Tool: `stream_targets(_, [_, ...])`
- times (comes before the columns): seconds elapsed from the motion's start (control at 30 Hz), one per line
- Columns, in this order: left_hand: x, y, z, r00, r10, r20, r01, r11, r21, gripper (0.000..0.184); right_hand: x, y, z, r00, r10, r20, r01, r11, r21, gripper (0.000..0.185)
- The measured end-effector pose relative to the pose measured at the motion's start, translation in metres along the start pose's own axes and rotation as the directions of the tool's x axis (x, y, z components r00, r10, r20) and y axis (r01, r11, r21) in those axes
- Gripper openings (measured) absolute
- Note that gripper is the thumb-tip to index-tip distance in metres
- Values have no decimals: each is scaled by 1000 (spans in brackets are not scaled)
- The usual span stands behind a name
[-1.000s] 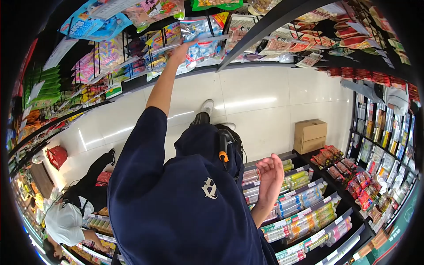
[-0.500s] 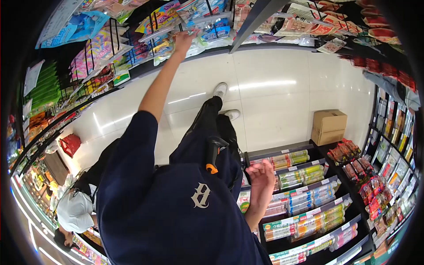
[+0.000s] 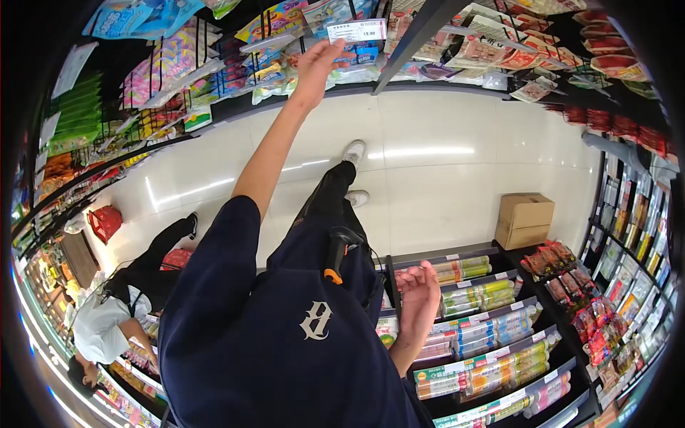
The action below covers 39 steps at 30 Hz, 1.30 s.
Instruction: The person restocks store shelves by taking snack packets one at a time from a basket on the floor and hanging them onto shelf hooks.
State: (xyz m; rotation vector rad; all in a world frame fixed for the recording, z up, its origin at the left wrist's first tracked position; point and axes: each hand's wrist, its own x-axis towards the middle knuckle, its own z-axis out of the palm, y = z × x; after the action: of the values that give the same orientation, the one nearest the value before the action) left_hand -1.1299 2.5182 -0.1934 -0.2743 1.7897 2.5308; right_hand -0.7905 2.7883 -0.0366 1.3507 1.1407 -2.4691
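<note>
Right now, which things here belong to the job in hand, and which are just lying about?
In use:
left hand, fingertips at the price tag's lower edge
blue bag hanging behind the tag
right hand, raised, nothing visible in it

Lying about:
cardboard box on the floor
red basket
orange-labelled tubes

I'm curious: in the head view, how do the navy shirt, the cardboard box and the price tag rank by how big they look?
Largest to smallest, as they look:
1. Navy shirt, helped by its nearness to the camera
2. Cardboard box
3. Price tag
</note>
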Motion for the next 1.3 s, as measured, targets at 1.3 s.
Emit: stream_targets(1.3, [-363, -286, -319, 356, -904, -235, 504, -26, 863, 28, -26, 3, -62, 967, -234, 103, 224, 969, 100, 31])
